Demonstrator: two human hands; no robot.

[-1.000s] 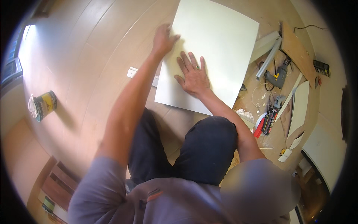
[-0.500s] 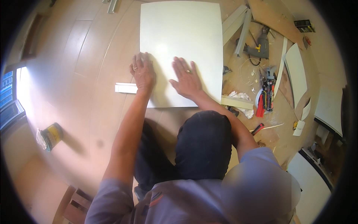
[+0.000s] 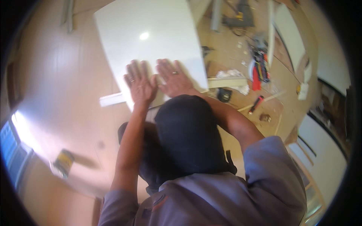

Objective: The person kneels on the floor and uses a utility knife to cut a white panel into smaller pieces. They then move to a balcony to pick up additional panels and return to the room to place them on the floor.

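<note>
A large glossy white panel lies on the floor ahead of me, its near edge close to my bent knee. My left hand rests flat on the panel's near left part, fingers stretched out, with a ring on one finger. Beside it, my right hand also lies flat on the white surface, fingers extended and a ring showing. The two thumbs nearly meet. Neither hand holds anything. A short white strip sticks out at the panel's left edge; its inner end is hidden.
To the right lie a drill, a red-handled tool, a red-and-black cutter, a black tape measure, a pale strip and a curved white offcut. A tin stands at left; metal profiles lie far left.
My view has shifted, and the panel now appears slanted. My left hand has moved from the panel's left edge onto its face, and the hands are closer together, nearer the near edge.
</note>
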